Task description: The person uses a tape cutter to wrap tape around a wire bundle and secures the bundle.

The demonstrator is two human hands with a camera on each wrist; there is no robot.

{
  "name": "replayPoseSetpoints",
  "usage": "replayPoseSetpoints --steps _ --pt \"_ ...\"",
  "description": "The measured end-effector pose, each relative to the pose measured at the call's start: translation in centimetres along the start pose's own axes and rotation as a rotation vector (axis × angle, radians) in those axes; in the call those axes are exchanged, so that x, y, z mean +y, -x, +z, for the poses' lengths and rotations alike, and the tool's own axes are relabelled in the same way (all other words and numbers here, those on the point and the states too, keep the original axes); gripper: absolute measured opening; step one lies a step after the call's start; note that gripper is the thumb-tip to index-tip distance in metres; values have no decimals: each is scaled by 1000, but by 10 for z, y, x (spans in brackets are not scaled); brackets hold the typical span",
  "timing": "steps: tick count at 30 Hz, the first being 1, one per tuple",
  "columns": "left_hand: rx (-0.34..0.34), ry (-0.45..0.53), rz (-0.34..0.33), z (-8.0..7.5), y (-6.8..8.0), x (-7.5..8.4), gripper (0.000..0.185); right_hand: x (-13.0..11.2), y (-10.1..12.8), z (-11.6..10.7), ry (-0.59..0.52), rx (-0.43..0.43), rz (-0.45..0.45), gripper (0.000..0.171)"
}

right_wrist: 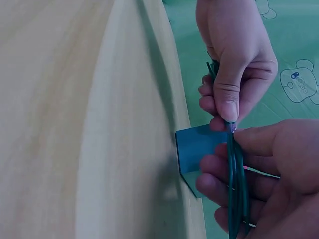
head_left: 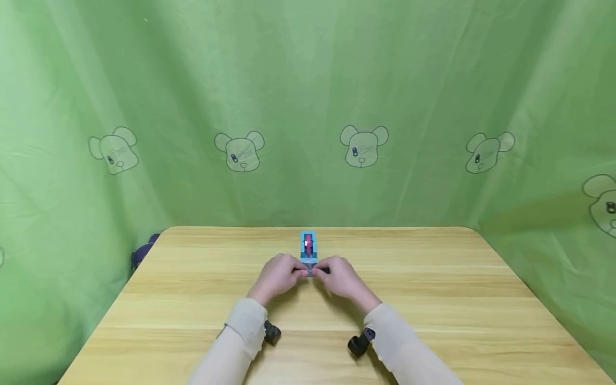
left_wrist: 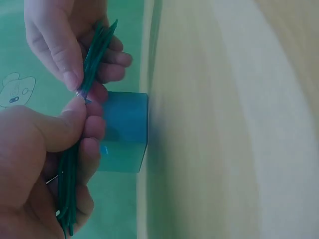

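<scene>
Hands meet near the middle of the wooden surface [head_left: 433,299], toward its far edge, in the head view: the left hand [head_left: 278,277] and the right hand [head_left: 339,277] come together thumb to thumb just in front of a small blue stand [head_left: 308,247] with a red part in it. From there the thing between them is only a small grey blur.

The wrist views show what it is: a bundle of thin green wires [left_wrist: 89,64], pinched by the thumb and fingers of both hands, each hand curled round its own end, the two grips almost touching. The left wrist view shows the bundle running down through the left hand's [left_wrist: 45,159] fist; the right wrist view shows the same through the right hand's [right_wrist: 264,174]. Behind the bundle, both show the blue stand's plain side, not its red part. A green cloth with bear prints [head_left: 308,107] hangs around the surface.
</scene>
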State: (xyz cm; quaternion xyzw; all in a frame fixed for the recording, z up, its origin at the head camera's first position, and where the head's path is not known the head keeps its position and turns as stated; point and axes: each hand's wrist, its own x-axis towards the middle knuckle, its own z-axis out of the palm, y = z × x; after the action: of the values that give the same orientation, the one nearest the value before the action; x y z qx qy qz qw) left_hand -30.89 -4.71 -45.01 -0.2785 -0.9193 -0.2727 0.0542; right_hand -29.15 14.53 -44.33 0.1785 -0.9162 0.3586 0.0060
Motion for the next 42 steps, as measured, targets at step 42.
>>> replayPoseSetpoints --steps 42 --pt "80 70 -30 -1 1 -4 15 3 -4 22 -48 229 45 8"
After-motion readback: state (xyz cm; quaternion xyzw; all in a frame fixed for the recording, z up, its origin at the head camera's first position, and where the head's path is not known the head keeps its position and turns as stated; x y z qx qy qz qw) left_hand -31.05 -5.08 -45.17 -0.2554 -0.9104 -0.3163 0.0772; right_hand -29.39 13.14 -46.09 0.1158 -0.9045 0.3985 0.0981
